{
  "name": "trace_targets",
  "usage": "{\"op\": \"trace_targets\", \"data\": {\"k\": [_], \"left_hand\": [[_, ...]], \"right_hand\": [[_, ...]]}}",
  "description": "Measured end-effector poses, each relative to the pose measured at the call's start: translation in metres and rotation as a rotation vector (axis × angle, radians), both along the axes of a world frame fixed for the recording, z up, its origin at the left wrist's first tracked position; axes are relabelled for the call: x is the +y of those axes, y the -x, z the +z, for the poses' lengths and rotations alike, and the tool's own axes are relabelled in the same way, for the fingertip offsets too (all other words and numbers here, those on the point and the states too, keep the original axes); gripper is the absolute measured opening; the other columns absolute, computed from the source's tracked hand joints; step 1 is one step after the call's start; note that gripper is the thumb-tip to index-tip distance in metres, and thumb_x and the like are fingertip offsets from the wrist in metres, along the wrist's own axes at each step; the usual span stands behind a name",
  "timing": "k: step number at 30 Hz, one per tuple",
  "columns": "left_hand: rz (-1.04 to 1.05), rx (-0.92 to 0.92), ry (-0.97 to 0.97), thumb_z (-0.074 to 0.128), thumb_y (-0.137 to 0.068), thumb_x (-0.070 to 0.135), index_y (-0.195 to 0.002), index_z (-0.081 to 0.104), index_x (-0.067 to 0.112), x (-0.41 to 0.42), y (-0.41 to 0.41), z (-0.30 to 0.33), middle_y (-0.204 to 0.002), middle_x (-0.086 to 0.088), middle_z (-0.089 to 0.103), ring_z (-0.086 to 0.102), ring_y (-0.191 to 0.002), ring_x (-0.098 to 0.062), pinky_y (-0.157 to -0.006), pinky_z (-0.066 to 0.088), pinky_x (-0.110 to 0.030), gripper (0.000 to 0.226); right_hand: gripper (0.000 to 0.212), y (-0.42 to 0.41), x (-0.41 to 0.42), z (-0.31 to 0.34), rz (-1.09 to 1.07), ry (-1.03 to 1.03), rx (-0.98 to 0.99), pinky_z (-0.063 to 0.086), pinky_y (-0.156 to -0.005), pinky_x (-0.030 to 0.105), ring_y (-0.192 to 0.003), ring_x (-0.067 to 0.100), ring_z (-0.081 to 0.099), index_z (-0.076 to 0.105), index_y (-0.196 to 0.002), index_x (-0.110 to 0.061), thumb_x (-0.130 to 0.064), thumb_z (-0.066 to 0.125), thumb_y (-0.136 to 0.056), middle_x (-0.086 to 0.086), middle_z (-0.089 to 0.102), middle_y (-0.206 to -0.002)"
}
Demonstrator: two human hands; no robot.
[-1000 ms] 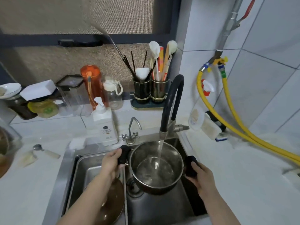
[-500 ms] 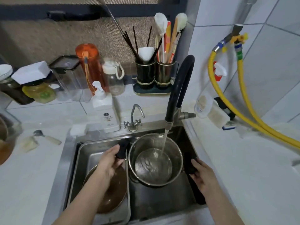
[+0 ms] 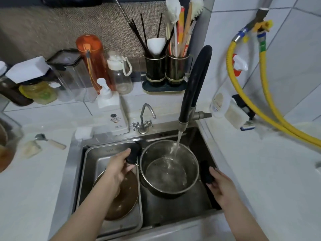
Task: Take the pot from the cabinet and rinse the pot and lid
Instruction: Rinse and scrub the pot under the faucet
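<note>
A steel pot (image 3: pixel 169 168) with two black handles is held over the right part of the sink (image 3: pixel 180 211). My left hand (image 3: pixel 117 168) grips its left handle and my right hand (image 3: pixel 218 182) grips its right handle. Water runs from the black faucet (image 3: pixel 194 87) into the pot, and some has gathered at the bottom. The brownish glass lid (image 3: pixel 121 199) lies in the steel tray (image 3: pixel 86 173) on the sink's left side, partly hidden by my left forearm.
A white soap dispenser (image 3: pixel 112 112) and a small tap (image 3: pixel 145 119) stand behind the sink. Bottles, jars and a utensil holder (image 3: pixel 165 70) line the back wall. A spoon (image 3: pixel 50 140) lies on the left counter. Yellow hoses (image 3: pixel 271 108) cross the right counter.
The pot has sunk a little lower into the sink while staying under the stream, and more water has collected in it. The camera has tilted down. Both hands keep their grip.
</note>
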State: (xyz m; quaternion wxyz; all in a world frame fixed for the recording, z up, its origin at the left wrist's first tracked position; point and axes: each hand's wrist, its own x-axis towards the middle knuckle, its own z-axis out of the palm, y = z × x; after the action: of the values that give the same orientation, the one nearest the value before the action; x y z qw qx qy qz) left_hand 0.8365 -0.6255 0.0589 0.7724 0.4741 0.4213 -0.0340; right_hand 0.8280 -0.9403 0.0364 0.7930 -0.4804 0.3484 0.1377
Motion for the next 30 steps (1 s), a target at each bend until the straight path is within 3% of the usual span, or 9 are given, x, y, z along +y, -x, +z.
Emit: {"op": "trace_targets", "data": {"k": [4,7,12,15,19,22,24,27,30], "left_hand": [[0.004,-0.036,-0.015,0.059,-0.09,0.01,-0.077,0.059,0.008,-0.028,-0.015,0.014,-0.046,-0.002,0.065,0.06,-0.035,-0.01,-0.033,0.049,-0.021,0.013],[-0.043,-0.013,0.029,0.061,-0.088,0.008,-0.082,0.059,0.005,-0.045,-0.014,0.013,-0.068,-0.011,0.064,0.06,-0.035,-0.013,-0.032,0.05,-0.024,0.007],[-0.004,0.067,0.011,0.062,-0.087,0.01,-0.08,0.058,0.008,-0.02,0.004,0.013,-0.075,-0.011,0.062,0.062,-0.057,-0.019,-0.033,0.049,-0.021,0.009],[0.104,0.069,-0.084,0.068,-0.083,0.014,-0.075,0.057,0.008,-0.001,0.003,0.018,-0.071,-0.009,0.06,0.059,-0.05,-0.017,-0.032,0.047,-0.019,0.015],[0.126,0.044,-0.08,0.068,-0.084,0.014,-0.076,0.053,0.008,-0.012,-0.006,0.02,-0.069,-0.011,0.06,0.057,-0.031,-0.012,-0.028,0.045,-0.019,0.018],[0.023,0.021,-0.007,0.062,-0.088,0.013,-0.088,0.058,0.006,-0.028,-0.006,0.014,-0.076,-0.012,0.061,0.06,-0.035,-0.01,-0.031,0.048,-0.021,0.008],[-0.02,0.034,0.025,0.061,-0.089,0.012,-0.093,0.059,0.005,-0.028,-0.002,0.011,-0.077,-0.012,0.062,0.061,-0.036,-0.011,-0.032,0.049,-0.022,0.008],[-0.01,0.058,0.01,0.063,-0.087,0.011,-0.08,0.058,0.008,-0.012,0.004,0.014,-0.054,-0.007,0.067,0.06,-0.034,-0.01,-0.032,0.048,-0.021,0.009],[0.059,0.057,-0.054,0.068,-0.083,0.012,-0.077,0.057,0.008,0.004,0.002,0.02,-0.058,-0.01,0.065,0.059,-0.033,-0.01,-0.033,0.05,-0.022,0.013]], "right_hand": [[0.025,-0.014,-0.012,0.015,-0.063,0.046,-0.034,0.052,-0.052,0.02,-0.068,0.017,0.062,0.057,-0.115,-0.007,-0.014,0.053,-0.092,0.008,0.068,-0.078],[0.02,-0.002,-0.029,0.015,-0.098,0.095,-0.007,0.052,-0.045,0.018,-0.068,0.02,0.057,0.057,-0.11,-0.005,-0.014,0.05,-0.093,0.01,0.066,-0.073],[0.012,0.02,-0.01,0.002,-0.019,0.133,0.048,0.056,-0.051,0.025,-0.061,0.021,0.066,0.06,-0.099,-0.003,-0.01,0.052,-0.093,0.007,0.071,-0.063],[0.011,0.009,0.011,-0.002,0.043,0.101,0.048,0.057,-0.055,0.025,-0.064,0.018,0.068,0.062,-0.098,-0.004,-0.009,0.054,-0.092,0.001,0.072,-0.059],[0.009,-0.012,0.009,0.005,-0.041,0.13,0.023,0.053,-0.042,0.02,-0.056,0.019,0.067,0.061,-0.082,-0.006,-0.009,0.057,-0.09,0.006,0.07,-0.061],[0.008,-0.009,-0.012,0.002,-0.133,0.141,0.038,0.053,-0.043,0.02,-0.067,0.021,0.061,0.061,-0.092,-0.003,-0.009,0.057,-0.09,0.011,0.064,-0.077],[0.014,0.0,-0.017,-0.006,-0.119,0.114,0.062,0.053,-0.043,0.02,-0.062,0.021,0.064,0.059,-0.102,-0.003,-0.009,0.055,-0.091,0.009,0.068,-0.069],[0.018,0.009,-0.006,-0.016,-0.046,0.094,0.096,0.055,-0.047,0.021,-0.064,0.021,0.064,0.058,-0.108,-0.001,-0.008,0.053,-0.092,0.005,0.069,-0.058],[0.022,-0.001,0.009,-0.012,0.005,0.095,0.087,0.054,-0.068,0.031,-0.077,0.024,0.06,0.058,-0.112,0.001,-0.008,0.054,-0.091,0.015,0.066,-0.087]]}}
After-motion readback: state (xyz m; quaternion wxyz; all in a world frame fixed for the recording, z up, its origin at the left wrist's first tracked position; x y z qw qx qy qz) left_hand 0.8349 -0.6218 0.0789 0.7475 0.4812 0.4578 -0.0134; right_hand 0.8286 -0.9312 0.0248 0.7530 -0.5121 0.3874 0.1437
